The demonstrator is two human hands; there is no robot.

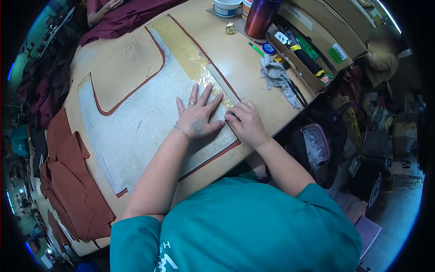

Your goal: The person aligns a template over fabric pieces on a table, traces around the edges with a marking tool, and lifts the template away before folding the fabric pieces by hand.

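A clear plastic pattern template [136, 122] lies flat over dark red fabric on the wooden table [240, 68]; the fabric shows as a thin rim around the template. My left hand [198, 117] presses flat on the template near its right edge, fingers spread, with a ring and a bracelet. My right hand [245, 122] is closed right beside it at the template's edge, pinching a small marking tool whose tip meets the edge; the tool is mostly hidden.
A pile of cut rust-red fabric pieces [72, 181] lies at the left. A grey rag [277, 77], a green pen [256, 49], a maroon tumbler [261, 17], a white tub [226, 7] and a tool tray [308, 59] stand at the far right. Another person's hand [106, 8] holds maroon cloth at the top left.
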